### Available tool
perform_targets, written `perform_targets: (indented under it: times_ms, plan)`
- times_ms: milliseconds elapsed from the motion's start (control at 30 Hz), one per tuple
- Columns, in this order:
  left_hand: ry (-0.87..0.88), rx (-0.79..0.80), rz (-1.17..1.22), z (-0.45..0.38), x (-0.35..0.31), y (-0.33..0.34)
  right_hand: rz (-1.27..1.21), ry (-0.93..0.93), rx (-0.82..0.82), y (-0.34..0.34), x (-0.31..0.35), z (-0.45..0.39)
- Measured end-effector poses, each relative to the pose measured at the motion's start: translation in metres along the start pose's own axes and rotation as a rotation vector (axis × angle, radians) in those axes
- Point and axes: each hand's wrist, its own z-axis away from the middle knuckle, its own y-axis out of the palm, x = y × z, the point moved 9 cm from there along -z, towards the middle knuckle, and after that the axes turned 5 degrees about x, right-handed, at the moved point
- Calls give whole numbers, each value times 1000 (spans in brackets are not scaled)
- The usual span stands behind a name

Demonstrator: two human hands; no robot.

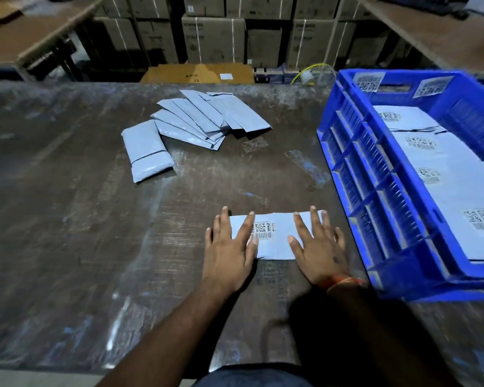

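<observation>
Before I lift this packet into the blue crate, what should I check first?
1. Both hands on the packet: ok. The left hand and right hand press flat on the packet.
2. Grip for lifting: not ok. The fingers lie straight, and neither hand curls round the packet.
3. Label up: ok. The label faces up, though a left finger and thumb overlap its edge.
4. Packet sealed: cannot tell. The hands cover both ends.
5. Room in the blue crate: ok. The labelled packets inside lie well below its rim.
6. Unlabelled pile kept apart: ok. It lies at the far side of the table.
</observation>
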Motion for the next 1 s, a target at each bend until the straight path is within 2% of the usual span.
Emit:
perform_targets:
  times_ms: [133,233,400,467,633,700,833,1000]
  plan:
    - [-232,-143,209,7,17,-23,-131,203,-19,-18,-30,6]
    - [-314,-59,293,6,20,-22,-270,220,-126,-34,-38,10]
    - [-320,54,420,3,17,-13,-441,179,-127,-29,-45,5]
    - [-318,73,515,0,21,-8,-523,160,-130,-32,-48,5]
    - [-222,141,962,-5,23,-9,-854,226,-61,-29,-51,7]
    - [-186,197,1101,-4,20,-17,-935,222,-103,-36,-49,9]
    - [-134,250,1247,-6,17,-52,-951,114,-248,-91,-26,10]
    - [-12,163,1307,-19,-3,-132,-853,0,-404,-176,-8,8]
